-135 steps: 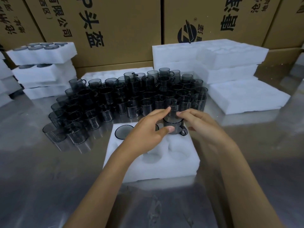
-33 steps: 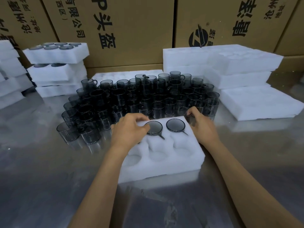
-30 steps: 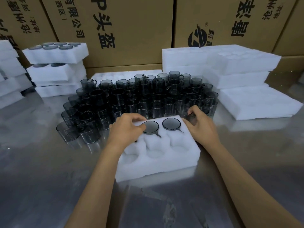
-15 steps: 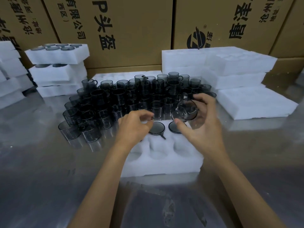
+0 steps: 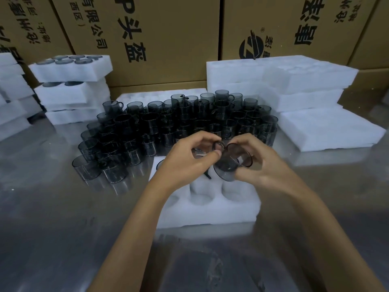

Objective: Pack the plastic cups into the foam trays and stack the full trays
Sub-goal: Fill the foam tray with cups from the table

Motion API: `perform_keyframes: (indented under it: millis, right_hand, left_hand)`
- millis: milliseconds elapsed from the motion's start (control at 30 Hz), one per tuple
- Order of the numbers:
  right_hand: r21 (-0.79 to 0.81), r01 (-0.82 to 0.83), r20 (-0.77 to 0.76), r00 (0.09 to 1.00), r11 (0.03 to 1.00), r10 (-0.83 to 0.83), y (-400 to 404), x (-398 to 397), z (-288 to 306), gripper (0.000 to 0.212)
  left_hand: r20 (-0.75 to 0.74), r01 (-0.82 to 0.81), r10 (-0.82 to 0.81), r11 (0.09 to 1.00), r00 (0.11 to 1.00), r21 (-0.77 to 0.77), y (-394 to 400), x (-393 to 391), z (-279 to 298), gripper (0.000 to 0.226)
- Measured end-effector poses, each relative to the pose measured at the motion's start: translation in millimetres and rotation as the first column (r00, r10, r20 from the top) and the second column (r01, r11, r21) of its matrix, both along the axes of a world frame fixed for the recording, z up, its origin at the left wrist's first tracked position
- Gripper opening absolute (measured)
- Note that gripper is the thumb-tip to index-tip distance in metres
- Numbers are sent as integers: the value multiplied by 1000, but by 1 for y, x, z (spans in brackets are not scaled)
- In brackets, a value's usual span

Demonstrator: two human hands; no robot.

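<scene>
A white foam tray (image 5: 210,211) with round pockets lies on the shiny table in front of me. Above its far right pocket my right hand (image 5: 265,165) grips a smoky grey plastic cup (image 5: 229,167), tilted with its mouth toward the right. My left hand (image 5: 185,161) pinches that cup's ring handle between thumb and forefinger. The tray's back row is mostly hidden under my hands; a cup rim shows at its far left corner (image 5: 160,164). A crowd of several loose grey cups (image 5: 168,127) stands just beyond the tray.
Empty foam trays are stacked at the back right (image 5: 290,81), with a flat one (image 5: 328,129) beside them. Filled trays are stacked at the back left (image 5: 71,79). Cardboard boxes (image 5: 168,39) wall off the rear. More foam pieces (image 5: 10,98) sit at the left edge.
My right hand took a cup from the crowd and brought it down and toward me over the tray. My left hand left the tray and took hold of the cup's handle.
</scene>
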State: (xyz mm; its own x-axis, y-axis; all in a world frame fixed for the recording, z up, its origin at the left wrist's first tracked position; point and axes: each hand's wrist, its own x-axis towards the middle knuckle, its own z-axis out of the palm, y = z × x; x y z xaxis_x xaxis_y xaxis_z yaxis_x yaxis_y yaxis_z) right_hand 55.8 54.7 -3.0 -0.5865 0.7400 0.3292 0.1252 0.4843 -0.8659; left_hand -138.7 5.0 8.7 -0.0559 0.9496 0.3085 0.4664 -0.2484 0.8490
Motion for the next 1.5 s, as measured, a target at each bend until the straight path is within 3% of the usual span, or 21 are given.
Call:
perform_keyframes:
  millis: [100, 267, 533, 667, 933, 1067, 1233, 1367, 1500]
  right_hand:
    - [-111, -104, 35, 994, 988, 108, -1, 10, 2, 39]
    - [-153, -158, 144, 973, 976, 180, 0, 16, 2, 45]
    - [-107, -41, 382, 921, 993, 79, 6, 22, -2, 57]
    - [-98, -81, 444, 888, 992, 117, 9, 24, -7, 61]
    - [-202, 146, 246, 965, 969, -94, 20, 20, -19, 63]
    - [-349, 77, 173, 985, 934, -17, 23, 24, -23, 80]
    - [-494, -95, -9, 995, 864, 104, 22, 31, -32, 61]
    - [-521, -88, 29, 992, 849, 121, 28, 31, -36, 68]
    - [-544, -75, 32, 993, 836, 110, 31, 28, -38, 69]
  left_hand:
    - [-16, 22, -24, 995, 1000, -97, 1, 3, -4, 12]
    - [-34, -7, 4, 994, 999, -105, 0, 3, -5, 23]
    - [-76, 4, -18, 983, 997, -185, 2, 5, -10, 10]
    - [-75, 1, -17, 977, 997, -212, 1, 5, -9, 11]
    - [-54, 36, -48, 979, 997, -202, -4, 1, -4, 15]
    - [-117, 75, -114, 952, 987, -295, -5, -5, -1, 39]
    - [-197, 20, -92, 941, 976, -339, -5, -8, -1, 62]
    - [-339, -85, -90, 880, 936, -468, -4, -3, -4, 83]
    - [-414, -91, -125, 881, 902, -464, -2, 2, -5, 89]
